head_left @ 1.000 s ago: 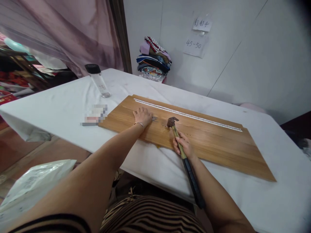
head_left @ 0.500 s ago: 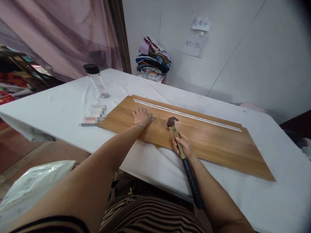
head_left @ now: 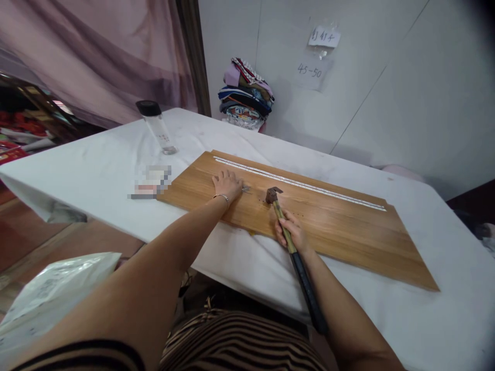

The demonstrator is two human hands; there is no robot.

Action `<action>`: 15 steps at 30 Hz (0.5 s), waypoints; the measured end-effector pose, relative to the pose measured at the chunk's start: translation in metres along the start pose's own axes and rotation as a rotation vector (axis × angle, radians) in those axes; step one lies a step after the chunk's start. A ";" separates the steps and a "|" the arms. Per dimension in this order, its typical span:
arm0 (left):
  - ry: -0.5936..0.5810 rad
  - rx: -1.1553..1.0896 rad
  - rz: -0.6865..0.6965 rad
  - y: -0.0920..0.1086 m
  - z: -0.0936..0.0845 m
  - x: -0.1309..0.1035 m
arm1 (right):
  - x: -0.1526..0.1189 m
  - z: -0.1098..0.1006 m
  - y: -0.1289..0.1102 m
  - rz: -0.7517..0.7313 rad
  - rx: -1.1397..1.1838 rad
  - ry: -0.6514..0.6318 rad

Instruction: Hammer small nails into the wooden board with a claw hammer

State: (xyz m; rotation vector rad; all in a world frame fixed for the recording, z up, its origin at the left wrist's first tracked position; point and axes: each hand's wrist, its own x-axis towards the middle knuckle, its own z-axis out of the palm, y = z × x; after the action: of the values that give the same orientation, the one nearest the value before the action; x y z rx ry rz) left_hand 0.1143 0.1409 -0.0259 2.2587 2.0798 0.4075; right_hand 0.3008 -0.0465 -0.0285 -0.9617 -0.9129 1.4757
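Note:
A wooden board (head_left: 348,232) lies flat on the white-covered table, with two white strips (head_left: 297,183) along its far side. My left hand (head_left: 227,185) rests on the left part of the board, fingers spread, beside a small pile of nails (head_left: 246,189). My right hand (head_left: 290,230) is wrapped round the upper handle of a hammer (head_left: 288,233). The hammer's rusty head is over the middle of the board, close to several small dark marks or holes. Its black grip reaches back toward my body.
A clear bottle with a black lid (head_left: 158,129) stands at the table's back left. A blurred-out item (head_left: 152,183) lies left of the board. Folded clothes (head_left: 246,95) are stacked by the wall. A plastic bag (head_left: 58,293) is at the lower left.
The camera view has shifted very slightly. Both hands and the hammer hold nearly the same positions on and over the board.

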 end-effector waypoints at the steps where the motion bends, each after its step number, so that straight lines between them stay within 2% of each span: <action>1: 0.003 0.001 0.000 0.000 0.001 0.001 | 0.000 0.000 0.000 -0.003 0.002 -0.003; 15: 0.015 0.029 -0.005 0.000 0.000 -0.001 | 0.000 0.000 0.002 -0.021 0.020 0.000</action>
State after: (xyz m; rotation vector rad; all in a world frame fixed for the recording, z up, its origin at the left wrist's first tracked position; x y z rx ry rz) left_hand 0.1141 0.1403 -0.0257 2.2729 2.1111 0.3979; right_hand 0.3001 -0.0470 -0.0303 -0.9342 -0.9042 1.4649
